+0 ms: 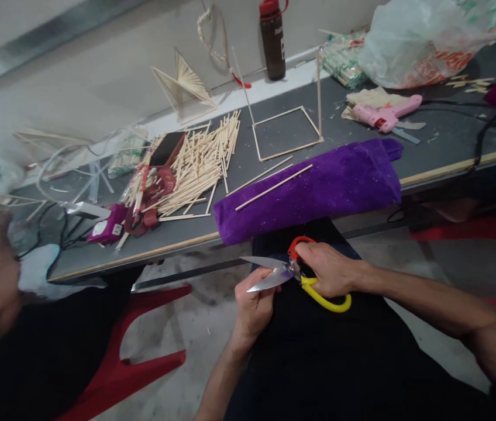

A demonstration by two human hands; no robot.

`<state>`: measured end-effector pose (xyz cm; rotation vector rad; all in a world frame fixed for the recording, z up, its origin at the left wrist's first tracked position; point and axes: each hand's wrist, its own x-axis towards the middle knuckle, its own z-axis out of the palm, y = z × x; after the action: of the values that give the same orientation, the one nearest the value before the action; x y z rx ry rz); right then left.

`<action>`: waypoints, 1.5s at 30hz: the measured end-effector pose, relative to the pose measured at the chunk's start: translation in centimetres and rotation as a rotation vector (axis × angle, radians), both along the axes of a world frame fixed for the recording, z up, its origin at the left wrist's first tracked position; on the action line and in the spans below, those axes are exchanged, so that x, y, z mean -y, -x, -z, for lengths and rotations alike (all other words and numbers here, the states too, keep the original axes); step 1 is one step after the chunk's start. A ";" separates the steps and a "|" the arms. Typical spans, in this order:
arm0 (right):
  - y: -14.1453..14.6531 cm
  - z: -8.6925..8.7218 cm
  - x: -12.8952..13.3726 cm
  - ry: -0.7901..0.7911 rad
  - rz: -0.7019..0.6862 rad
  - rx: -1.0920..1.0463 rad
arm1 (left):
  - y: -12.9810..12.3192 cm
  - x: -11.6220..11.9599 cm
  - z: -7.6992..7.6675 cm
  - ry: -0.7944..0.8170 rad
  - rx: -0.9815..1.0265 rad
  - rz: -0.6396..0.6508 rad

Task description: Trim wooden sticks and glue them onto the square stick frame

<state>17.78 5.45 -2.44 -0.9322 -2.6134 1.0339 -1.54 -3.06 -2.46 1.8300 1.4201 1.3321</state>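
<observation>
My right hand [324,269] grips the scissors [292,269], which have one red and one yellow handle, over my lap. The blades are spread and point left. My left hand [254,301] is closed beside the lower blade, its fingers partly behind it. A pale bit, looking like the end of a wooden stick [275,271], shows at those fingertips between the blades; the rest is hidden. Just beyond, a rolled purple cloth [313,190] lies along the table edge with a thin wooden stick [274,187] on top.
Behind the cloth stands a stick frame [285,156] with two uprights. Left of it lie a pile of sticks [199,166] and a phone [168,149]. A pink glue gun [386,114], bottle [273,44] and plastic bag [423,44] sit farther back. Another person [33,351] is at left.
</observation>
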 end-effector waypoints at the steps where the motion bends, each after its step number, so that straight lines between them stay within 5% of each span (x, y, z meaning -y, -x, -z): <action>1: 0.0 0.1 0.0 -0.002 -0.001 0.001 | 0.0 0.0 0.0 -0.003 -0.008 0.000; 9: -0.1 0.8 0.0 -0.022 0.023 0.010 | 0.1 -0.1 0.1 0.064 -0.023 -0.012; 17: -0.1 0.6 -0.1 -0.057 0.034 -0.014 | -0.3 -0.1 -0.1 0.138 -0.002 -0.160; 24: 0.2 0.0 0.0 -0.135 0.031 -0.037 | 0.2 0.0 -0.3 -0.047 -0.058 -0.104; 45: -0.4 -0.6 -0.2 -0.118 -0.023 -0.029 | -0.2 -0.2 -1.4 0.012 -0.090 -0.041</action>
<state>18.16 5.70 -1.86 -0.8561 -2.6350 0.8804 -1.39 -2.85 -1.03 1.8837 1.5155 1.2723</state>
